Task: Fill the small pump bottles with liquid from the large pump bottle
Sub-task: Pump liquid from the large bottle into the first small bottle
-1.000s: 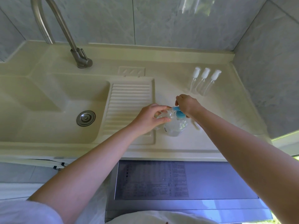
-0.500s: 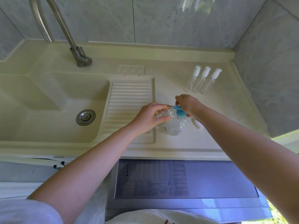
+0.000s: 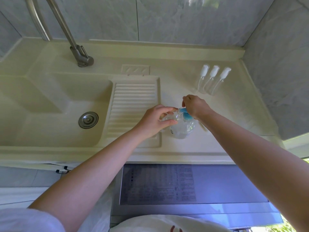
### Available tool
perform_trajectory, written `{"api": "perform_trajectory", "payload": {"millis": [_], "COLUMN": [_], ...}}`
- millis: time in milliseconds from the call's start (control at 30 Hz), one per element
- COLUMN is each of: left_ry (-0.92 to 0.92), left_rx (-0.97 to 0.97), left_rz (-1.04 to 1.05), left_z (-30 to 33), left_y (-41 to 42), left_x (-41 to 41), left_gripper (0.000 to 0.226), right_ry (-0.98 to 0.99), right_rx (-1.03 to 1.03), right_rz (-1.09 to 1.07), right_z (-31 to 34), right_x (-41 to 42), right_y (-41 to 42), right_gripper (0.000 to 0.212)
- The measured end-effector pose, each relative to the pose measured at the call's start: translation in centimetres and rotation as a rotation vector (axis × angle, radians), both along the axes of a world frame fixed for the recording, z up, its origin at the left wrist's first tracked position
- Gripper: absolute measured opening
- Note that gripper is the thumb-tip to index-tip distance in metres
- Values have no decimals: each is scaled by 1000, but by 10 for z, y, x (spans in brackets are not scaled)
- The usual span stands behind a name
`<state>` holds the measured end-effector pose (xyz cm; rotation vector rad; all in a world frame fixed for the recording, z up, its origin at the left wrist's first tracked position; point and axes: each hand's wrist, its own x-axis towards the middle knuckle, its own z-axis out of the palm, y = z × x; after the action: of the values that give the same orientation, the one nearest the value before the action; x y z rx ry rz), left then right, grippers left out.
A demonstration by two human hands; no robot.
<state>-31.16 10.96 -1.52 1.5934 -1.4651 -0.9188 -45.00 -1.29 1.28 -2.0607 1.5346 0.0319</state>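
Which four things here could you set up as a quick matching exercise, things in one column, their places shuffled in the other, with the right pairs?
Things:
1. large bottle
2. three small bottles
3. tap
4. drain plug

Places:
A. in the bottom of the sink basin
B. in a row near the back right of the counter
C. on the counter between the two hands
D. on the ledge behind the basin

Pairs: 1-C, 2-B, 3-D, 4-A
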Motion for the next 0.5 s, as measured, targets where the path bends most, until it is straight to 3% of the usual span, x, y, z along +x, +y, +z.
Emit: {"api": "perform_trajectory", "payload": {"millis": [133,500], "left_ry": [14,-31], "left_rx": [11,17], "left_rz": [6,23], "left_z": [2,2], "left_y": [-1,0], "left_x": [0,-1], "left_gripper": [48,45], "right_ry": [92,-124], "right_rx": [8,-35], "right_rz": [63,-149], "right_z": [4,-9], "right_x": [0,0], "right_y": [-1,3], "right_gripper": [29,36]}}
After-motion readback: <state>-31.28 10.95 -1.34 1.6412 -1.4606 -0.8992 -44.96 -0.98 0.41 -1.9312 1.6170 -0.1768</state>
